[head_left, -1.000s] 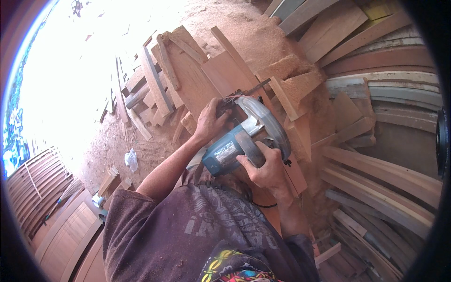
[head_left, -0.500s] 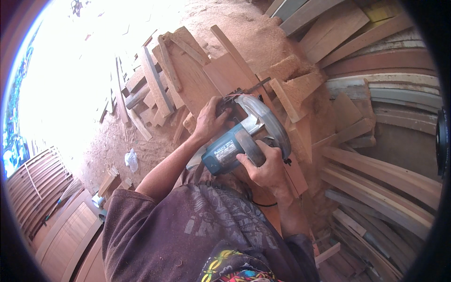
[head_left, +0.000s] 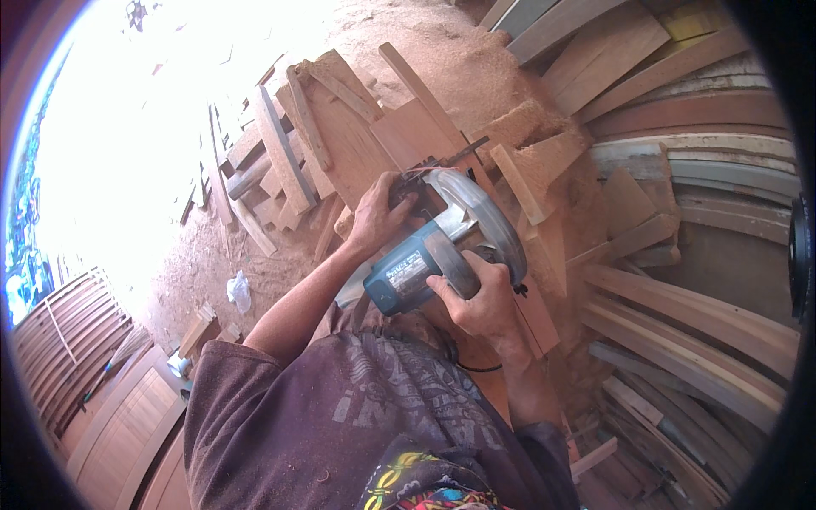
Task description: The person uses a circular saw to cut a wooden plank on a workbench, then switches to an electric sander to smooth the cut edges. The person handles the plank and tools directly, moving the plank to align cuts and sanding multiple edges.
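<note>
From my feed I see a faded, dark purplish-brown T-shirt (head_left: 374, 416) with a worn pale print across the front and short sleeves. Both forearms are bare, and the left hand (head_left: 378, 217) and right hand (head_left: 484, 302) wear no gloves. At the picture's lower edge shows a scrap of multicoloured patterned cloth (head_left: 425, 489).

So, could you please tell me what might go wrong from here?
The left hand rests right beside the circular saw at its blade guard, so a slip could bring the fingers to the blade. The board being cut lies on loose offcuts and might shift or bind.
</note>
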`<move>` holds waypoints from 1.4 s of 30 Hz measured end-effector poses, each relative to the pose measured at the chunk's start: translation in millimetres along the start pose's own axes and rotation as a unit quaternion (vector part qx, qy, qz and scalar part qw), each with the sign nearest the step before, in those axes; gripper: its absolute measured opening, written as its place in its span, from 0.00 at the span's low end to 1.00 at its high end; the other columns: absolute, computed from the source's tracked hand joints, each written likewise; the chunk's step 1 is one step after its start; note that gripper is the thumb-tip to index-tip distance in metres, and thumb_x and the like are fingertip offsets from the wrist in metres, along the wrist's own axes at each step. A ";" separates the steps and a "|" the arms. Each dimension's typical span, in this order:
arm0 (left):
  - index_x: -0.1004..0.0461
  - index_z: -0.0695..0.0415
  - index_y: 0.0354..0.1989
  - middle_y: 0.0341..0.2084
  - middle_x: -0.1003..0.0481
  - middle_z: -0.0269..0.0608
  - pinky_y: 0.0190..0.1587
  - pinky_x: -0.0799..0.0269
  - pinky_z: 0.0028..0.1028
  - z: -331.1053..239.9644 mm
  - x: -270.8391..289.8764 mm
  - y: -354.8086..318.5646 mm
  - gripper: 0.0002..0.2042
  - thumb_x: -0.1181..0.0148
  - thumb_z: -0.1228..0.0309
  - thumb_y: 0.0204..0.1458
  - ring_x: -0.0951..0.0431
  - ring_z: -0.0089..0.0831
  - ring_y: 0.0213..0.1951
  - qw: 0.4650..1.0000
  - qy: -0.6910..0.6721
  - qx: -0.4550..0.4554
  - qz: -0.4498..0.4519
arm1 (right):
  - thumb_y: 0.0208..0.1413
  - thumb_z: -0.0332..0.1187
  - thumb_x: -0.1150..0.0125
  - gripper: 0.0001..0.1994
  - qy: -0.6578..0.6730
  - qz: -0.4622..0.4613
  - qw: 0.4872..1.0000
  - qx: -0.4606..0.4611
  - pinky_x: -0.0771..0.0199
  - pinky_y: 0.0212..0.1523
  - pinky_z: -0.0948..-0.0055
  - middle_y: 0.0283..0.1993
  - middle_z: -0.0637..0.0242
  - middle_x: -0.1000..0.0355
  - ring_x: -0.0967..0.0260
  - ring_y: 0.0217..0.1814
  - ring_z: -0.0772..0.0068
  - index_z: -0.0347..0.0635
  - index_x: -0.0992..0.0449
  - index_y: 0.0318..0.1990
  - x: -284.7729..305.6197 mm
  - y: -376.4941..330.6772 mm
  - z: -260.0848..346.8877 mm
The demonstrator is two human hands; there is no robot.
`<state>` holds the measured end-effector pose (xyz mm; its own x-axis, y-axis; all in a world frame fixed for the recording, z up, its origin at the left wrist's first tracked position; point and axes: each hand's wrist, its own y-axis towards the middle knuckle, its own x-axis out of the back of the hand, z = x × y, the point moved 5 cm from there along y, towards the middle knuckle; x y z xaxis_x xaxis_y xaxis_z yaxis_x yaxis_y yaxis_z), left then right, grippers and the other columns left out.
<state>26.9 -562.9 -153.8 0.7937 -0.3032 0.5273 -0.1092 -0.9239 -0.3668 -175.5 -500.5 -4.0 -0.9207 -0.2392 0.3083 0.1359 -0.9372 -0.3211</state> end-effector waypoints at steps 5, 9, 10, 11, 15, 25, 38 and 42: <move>0.29 0.58 0.61 0.50 0.20 0.56 0.58 0.27 0.47 -0.8 5.0 2.2 0.24 0.34 0.58 0.63 0.20 0.53 0.55 1.000 -0.009 0.015 0.007 | 0.56 0.32 0.24 0.11 -0.008 0.025 0.999 -0.022 0.22 0.34 0.59 0.30 0.48 0.20 0.17 0.33 0.48 0.35 0.20 0.38 -0.2 3.4 4.0; 0.29 0.58 0.61 0.50 0.20 0.56 0.58 0.26 0.47 -2.5 8.6 3.0 0.24 0.34 0.58 0.62 0.19 0.53 0.55 1.000 -0.008 0.020 0.003 | 0.56 0.32 0.24 0.11 -0.004 0.022 1.000 -0.018 0.21 0.34 0.59 0.31 0.48 0.20 0.17 0.34 0.47 0.35 0.20 0.38 -1.1 5.2 5.5; 0.29 0.57 0.61 0.50 0.20 0.56 0.58 0.26 0.47 -0.5 9.4 4.8 0.24 0.34 0.58 0.62 0.19 0.53 0.55 1.000 -0.005 0.021 0.001 | 0.56 0.32 0.24 0.11 -0.007 0.024 0.999 -0.020 0.21 0.35 0.58 0.31 0.48 0.20 0.16 0.34 0.47 0.35 0.20 0.38 -1.9 6.8 5.9; 0.29 0.58 0.61 0.49 0.20 0.56 0.58 0.26 0.47 1.5 9.9 6.5 0.24 0.33 0.58 0.62 0.19 0.53 0.55 1.000 -0.013 0.021 0.004 | 0.56 0.32 0.24 0.11 -0.010 0.025 0.999 -0.022 0.21 0.35 0.58 0.31 0.47 0.20 0.16 0.34 0.46 0.35 0.20 0.38 -3.0 8.4 6.0; 0.29 0.58 0.61 0.49 0.19 0.55 0.57 0.25 0.47 0.9 12.8 8.6 0.24 0.33 0.58 0.62 0.19 0.53 0.54 0.999 -0.023 0.020 0.009 | 0.57 0.32 0.25 0.11 -0.006 0.011 1.000 -0.007 0.25 0.31 0.64 0.26 0.55 0.22 0.22 0.28 0.63 0.34 0.21 0.34 -4.3 11.4 6.8; 0.29 0.58 0.61 0.49 0.20 0.57 0.59 0.27 0.46 2.0 24.0 16.3 0.23 0.35 0.58 0.64 0.19 0.51 0.56 0.999 -0.004 0.041 0.029 | 0.57 0.31 0.25 0.10 0.004 0.001 1.000 0.002 0.27 0.29 0.67 0.24 0.60 0.23 0.25 0.26 0.74 0.33 0.20 0.35 -12.7 22.0 7.6; 0.29 0.58 0.60 0.49 0.19 0.56 0.58 0.26 0.47 10.3 30.0 26.3 0.24 0.34 0.58 0.62 0.19 0.52 0.55 1.000 -0.001 -0.004 0.007 | 0.57 0.32 0.25 0.11 0.009 0.008 1.000 -0.010 0.26 0.31 0.67 0.25 0.60 0.22 0.23 0.27 0.73 0.32 0.19 0.35 -16.2 31.1 14.6; 0.29 0.58 0.61 0.49 0.19 0.56 0.57 0.25 0.47 9.4 34.0 26.5 0.24 0.33 0.57 0.62 0.18 0.52 0.54 1.000 0.002 -0.006 0.002 | 0.57 0.32 0.25 0.11 0.004 0.014 1.000 -0.006 0.25 0.32 0.66 0.26 0.59 0.21 0.22 0.28 0.72 0.32 0.19 0.36 -16.6 33.3 15.1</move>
<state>56.6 -595.5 -152.8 0.7908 -0.3082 0.5288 -0.1197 -0.9252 -0.3602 -150.2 -531.6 -6.3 -0.9194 -0.2635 0.2919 0.1579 -0.9272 -0.3396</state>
